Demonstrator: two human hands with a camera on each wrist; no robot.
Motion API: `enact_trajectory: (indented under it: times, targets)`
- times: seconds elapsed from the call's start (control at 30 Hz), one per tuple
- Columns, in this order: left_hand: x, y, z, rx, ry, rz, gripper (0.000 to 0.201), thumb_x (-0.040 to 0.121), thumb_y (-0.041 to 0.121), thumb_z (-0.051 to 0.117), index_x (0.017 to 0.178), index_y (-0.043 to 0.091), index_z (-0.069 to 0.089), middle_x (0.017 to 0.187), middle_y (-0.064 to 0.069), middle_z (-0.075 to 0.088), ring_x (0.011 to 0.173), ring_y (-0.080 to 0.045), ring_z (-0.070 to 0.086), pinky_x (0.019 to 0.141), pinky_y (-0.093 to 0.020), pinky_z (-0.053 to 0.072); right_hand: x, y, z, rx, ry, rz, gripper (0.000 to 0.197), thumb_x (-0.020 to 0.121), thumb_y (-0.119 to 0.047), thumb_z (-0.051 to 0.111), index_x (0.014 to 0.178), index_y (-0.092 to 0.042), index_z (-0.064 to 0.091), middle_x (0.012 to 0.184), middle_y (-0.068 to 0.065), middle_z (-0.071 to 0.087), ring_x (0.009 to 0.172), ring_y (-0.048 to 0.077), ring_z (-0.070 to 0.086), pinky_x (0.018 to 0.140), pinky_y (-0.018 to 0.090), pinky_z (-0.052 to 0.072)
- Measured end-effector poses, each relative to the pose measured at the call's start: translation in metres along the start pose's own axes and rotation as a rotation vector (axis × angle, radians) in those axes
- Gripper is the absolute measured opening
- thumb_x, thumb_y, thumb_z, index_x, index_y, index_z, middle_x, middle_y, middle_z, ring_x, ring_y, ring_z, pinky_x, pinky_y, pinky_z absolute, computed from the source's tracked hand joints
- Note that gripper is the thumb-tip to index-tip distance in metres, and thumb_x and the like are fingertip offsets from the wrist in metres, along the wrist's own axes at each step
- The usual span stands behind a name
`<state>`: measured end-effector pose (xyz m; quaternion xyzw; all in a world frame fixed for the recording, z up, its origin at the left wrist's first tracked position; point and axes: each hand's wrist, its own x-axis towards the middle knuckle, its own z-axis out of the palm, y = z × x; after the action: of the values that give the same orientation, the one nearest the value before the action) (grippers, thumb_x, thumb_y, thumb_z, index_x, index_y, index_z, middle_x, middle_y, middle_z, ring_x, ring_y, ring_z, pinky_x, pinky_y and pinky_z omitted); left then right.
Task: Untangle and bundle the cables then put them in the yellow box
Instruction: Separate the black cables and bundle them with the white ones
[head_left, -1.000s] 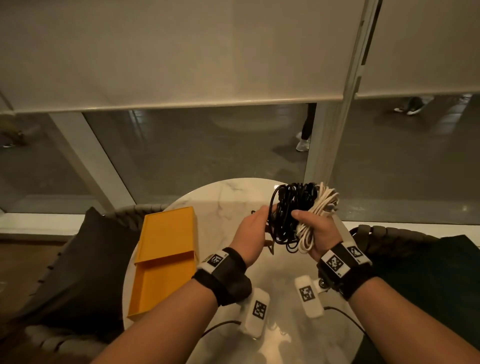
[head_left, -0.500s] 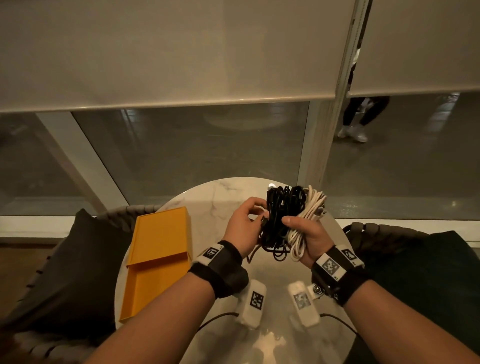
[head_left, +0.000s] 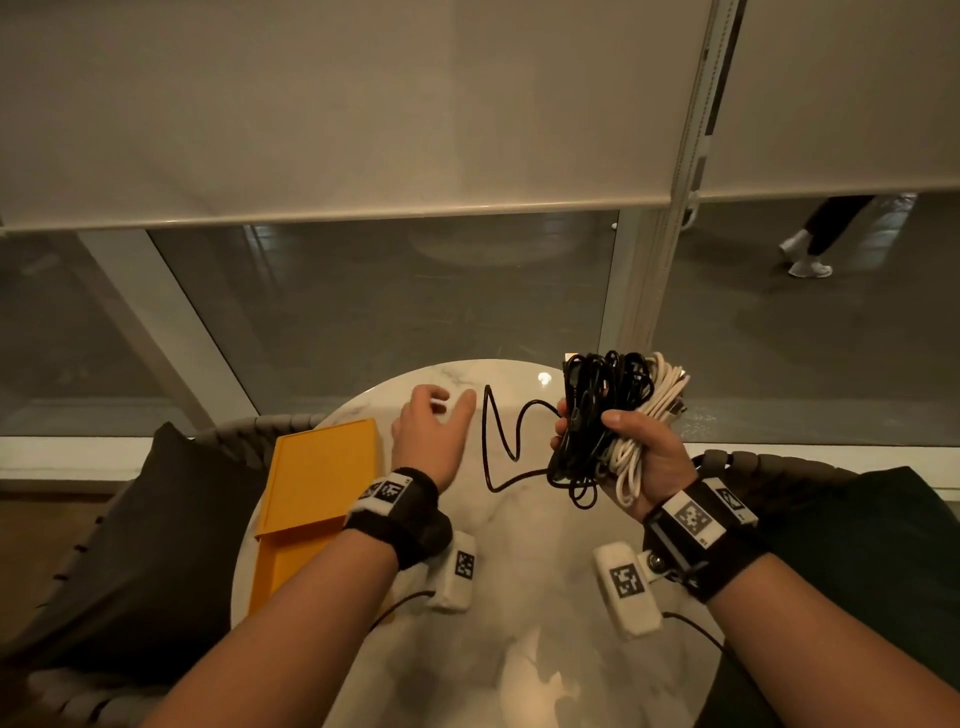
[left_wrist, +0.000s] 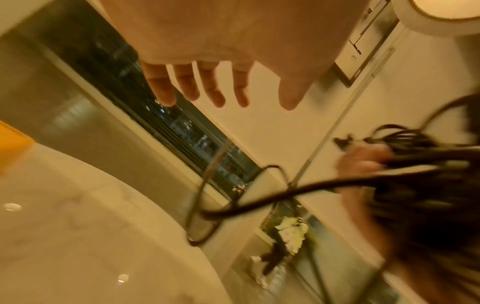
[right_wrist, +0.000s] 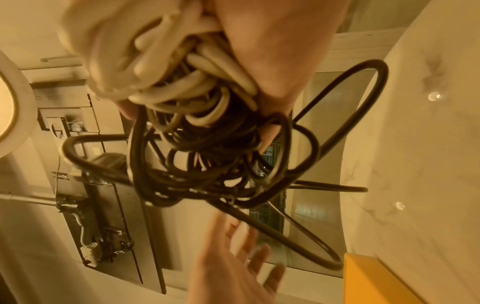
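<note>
My right hand (head_left: 623, 447) grips a tangled bundle of black cable (head_left: 597, 410) and white cable (head_left: 654, 400) above the right side of the round marble table (head_left: 519, 597). A loose black strand (head_left: 498, 436) zigzags out of the bundle to the left and hangs in the air. My left hand (head_left: 431, 421) hovers open to the left of that strand with fingers spread, holding nothing; the left wrist view shows its straight fingers (left_wrist: 189, 86). In the right wrist view the cable bundle (right_wrist: 202, 127) fills the grip. The yellow box (head_left: 311, 499) lies on the table's left edge, its lid slid partway back.
A dark cushion (head_left: 135, 530) sits on a woven chair left of the table, another dark seat (head_left: 857, 545) on the right. Behind the table is a glass wall (head_left: 389, 312) with lowered blinds. A person walks outside at the upper right.
My left hand has let go of the bundle and moved left, opening. A black strand now trails loose between the hands. The right hand has shifted slightly right with the bundle.
</note>
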<state>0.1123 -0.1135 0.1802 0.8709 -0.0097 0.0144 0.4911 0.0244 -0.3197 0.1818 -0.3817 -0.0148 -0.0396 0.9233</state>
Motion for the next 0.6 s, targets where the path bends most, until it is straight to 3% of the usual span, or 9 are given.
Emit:
enact_trajectory:
  times: [0.1,0.2,0.27,0.33,0.37,0.43,0.53,0.6]
  targets:
    - [0.001,-0.004,-0.004,-0.045,-0.272,-0.227,0.059,0.088,0.074,0.041,0.119,0.025,0.047,0.114,-0.004,0.065,0.101,-0.025,0.062,0.084,-0.04,0.049,-0.001,-0.002,0.0,-0.029,-0.06,0.013,0.043,0.066,-0.01,0.065,0.108,-0.001,0.074,0.099,0.019,0.073,0.083,0.032,0.073,0.075,0.046,0.061]
    - [-0.002,0.002,0.002,-0.21,-0.388,-0.177,0.048,0.096,0.057,0.047,0.119,0.016,0.056,0.103,-0.004,0.072,0.093,-0.024,0.067,0.083,-0.04,0.053,-0.001,-0.001,-0.002,-0.118,-0.076,0.049,0.068,0.06,-0.014,0.072,0.124,0.006,0.059,0.103,0.021,0.072,0.086,0.035,0.073,0.073,0.047,0.06]
    - [-0.004,0.01,0.003,-0.392,-0.389,-0.162,0.029,0.099,0.032,0.056,0.115,0.008,0.061,0.092,-0.006,0.07,0.079,-0.022,0.065,0.082,-0.038,0.054,-0.003,0.0,-0.005,-0.173,-0.073,0.058,0.065,0.06,-0.012,0.072,0.121,0.006,0.059,0.102,0.021,0.072,0.087,0.034,0.073,0.072,0.044,0.06]
    - [0.001,0.015,-0.002,-0.52,-0.337,-0.18,0.012,0.098,0.018,0.059,0.102,0.007,0.062,0.079,-0.006,0.057,0.065,-0.018,0.056,0.072,-0.036,0.055,-0.006,0.0,-0.012,-0.173,-0.039,0.054,0.056,0.062,-0.004,0.07,0.117,0.005,0.062,0.098,0.021,0.073,0.085,0.033,0.074,0.07,0.042,0.06]
    - [0.005,0.015,-0.006,-0.563,-0.295,-0.184,0.007,0.097,0.016,0.06,0.094,0.01,0.06,0.075,-0.004,0.051,0.061,-0.015,0.052,0.068,-0.036,0.054,-0.008,-0.001,-0.017,-0.16,0.001,0.046,0.051,0.065,0.0,0.066,0.115,0.004,0.063,0.096,0.021,0.074,0.084,0.032,0.074,0.068,0.041,0.061]
    - [0.016,0.013,-0.017,-0.641,-0.196,-0.187,0.017,0.097,0.018,0.06,0.082,0.016,0.051,0.071,-0.002,0.044,0.057,-0.013,0.048,0.064,-0.034,0.053,-0.011,-0.003,-0.031,-0.134,0.12,0.03,0.046,0.069,0.0,0.06,0.115,0.003,0.063,0.094,0.02,0.074,0.084,0.032,0.075,0.067,0.043,0.062]
    - [0.022,0.014,-0.027,-0.728,-0.107,-0.216,0.02,0.098,0.027,0.06,0.082,0.018,0.053,0.078,0.0,0.051,0.073,-0.014,0.055,0.071,-0.035,0.053,-0.011,-0.004,-0.053,-0.088,0.324,0.008,0.052,0.071,-0.002,0.065,0.123,0.002,0.06,0.102,0.02,0.072,0.089,0.031,0.074,0.081,0.049,0.061]
    - [0.019,0.017,-0.026,-0.827,-0.134,-0.284,0.021,0.097,0.029,0.061,0.08,0.018,0.055,0.076,0.001,0.053,0.078,-0.016,0.055,0.075,-0.037,0.052,-0.013,-0.004,-0.061,-0.075,0.413,0.005,0.04,0.08,-0.001,0.064,0.12,0.001,0.062,0.099,0.018,0.074,0.087,0.028,0.075,0.08,0.045,0.061]
